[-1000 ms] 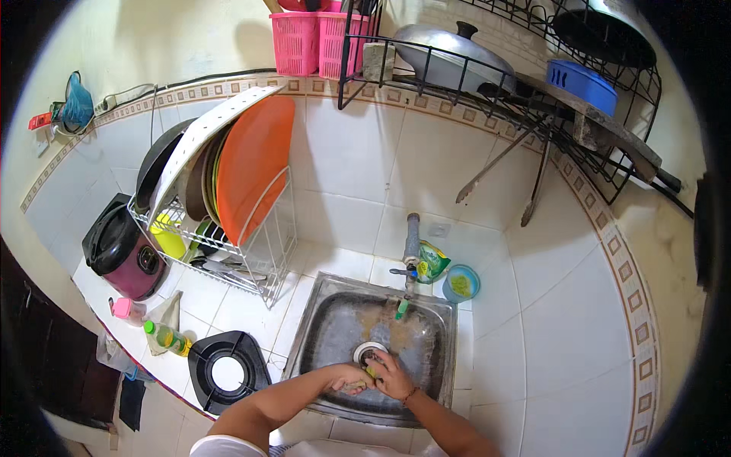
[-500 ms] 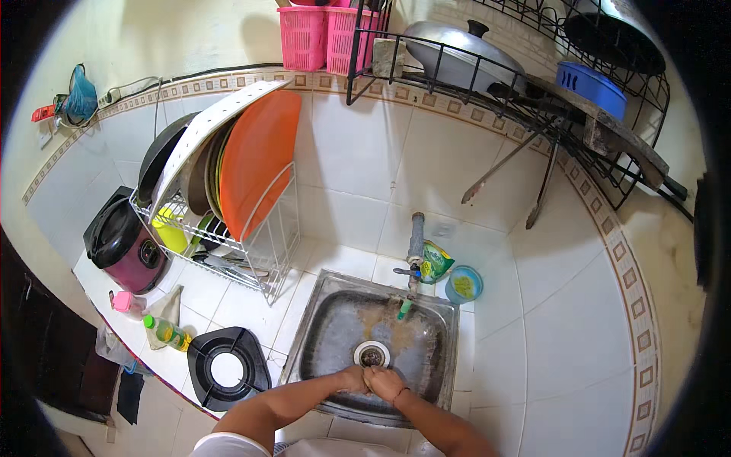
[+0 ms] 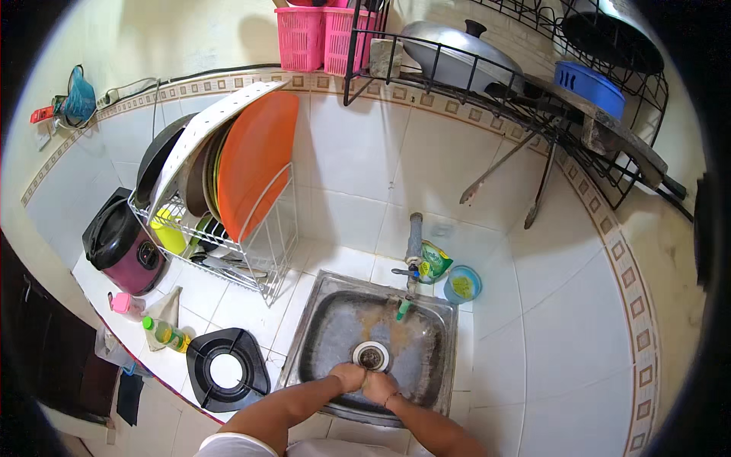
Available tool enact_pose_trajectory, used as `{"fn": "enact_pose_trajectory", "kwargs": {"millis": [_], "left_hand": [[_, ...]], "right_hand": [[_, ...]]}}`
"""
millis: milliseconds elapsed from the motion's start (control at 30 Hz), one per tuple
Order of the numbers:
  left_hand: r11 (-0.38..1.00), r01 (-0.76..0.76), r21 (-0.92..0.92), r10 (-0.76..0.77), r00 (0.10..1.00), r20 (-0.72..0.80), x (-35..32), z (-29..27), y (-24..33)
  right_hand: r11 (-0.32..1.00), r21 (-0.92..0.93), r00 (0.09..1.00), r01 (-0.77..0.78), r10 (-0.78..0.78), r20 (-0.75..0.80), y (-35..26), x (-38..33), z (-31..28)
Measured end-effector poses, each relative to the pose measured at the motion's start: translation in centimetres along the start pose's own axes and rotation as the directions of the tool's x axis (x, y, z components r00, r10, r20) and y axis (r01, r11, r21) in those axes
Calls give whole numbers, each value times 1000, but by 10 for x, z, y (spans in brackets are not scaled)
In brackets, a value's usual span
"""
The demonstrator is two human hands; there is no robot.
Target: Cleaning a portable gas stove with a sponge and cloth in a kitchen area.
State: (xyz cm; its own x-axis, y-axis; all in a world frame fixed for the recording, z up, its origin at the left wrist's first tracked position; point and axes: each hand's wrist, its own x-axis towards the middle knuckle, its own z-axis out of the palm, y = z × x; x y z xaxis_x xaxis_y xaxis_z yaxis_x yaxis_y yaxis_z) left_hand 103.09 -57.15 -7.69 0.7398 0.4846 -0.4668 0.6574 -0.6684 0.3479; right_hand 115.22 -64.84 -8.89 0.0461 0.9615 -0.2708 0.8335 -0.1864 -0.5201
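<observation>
both hands, left hand (image 3: 349, 376) and right hand (image 3: 378, 388), press together over the sink (image 3: 320, 335); grip contents cannot be told. wet hands could splash onto the burner (image 3: 227, 371).

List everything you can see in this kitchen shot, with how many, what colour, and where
sink: one, grey steel, bottom centre
drain: one, metal, sink floor, just beyond the hands
tap: one, grey with a green tip, behind the sink
dish rack: one, white wire, left of the sink
orange plate: one, upright in the dish rack
rice cooker: one, black and maroon, far left
gas burner: one, black, left of the sink
pink baskets: two, top centre
wall rack: one, black wire, top right
pan lid: one, silver, in the wall rack
blue bowl: one, in the wall rack
left hand: one, in the sink, touching the right
right hand: one, in the sink
</observation>
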Motion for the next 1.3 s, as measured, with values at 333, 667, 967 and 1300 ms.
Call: {"fn": "enact_pose_trajectory", "kwargs": {"millis": [333,667,967,1300], "left_hand": [[990,-122,73,131,982,-139,-6,-12,-8],[762,28,-647,-112,990,-90,-14,-20,5],[379,625,-682,442,526,727,-5,-28,-12],[581,429,-691,1,849,528,-3,-29,6]], "right_hand": [[726,626,959,-283,200,200,-5,-1,10],[915,-47,857,402,-394,-332,12,-11,-35],[637,-338,568,692,-771,-288,-1,-8,-43],[740,-381,783,554,-619,-64,1,1,-47]]}}
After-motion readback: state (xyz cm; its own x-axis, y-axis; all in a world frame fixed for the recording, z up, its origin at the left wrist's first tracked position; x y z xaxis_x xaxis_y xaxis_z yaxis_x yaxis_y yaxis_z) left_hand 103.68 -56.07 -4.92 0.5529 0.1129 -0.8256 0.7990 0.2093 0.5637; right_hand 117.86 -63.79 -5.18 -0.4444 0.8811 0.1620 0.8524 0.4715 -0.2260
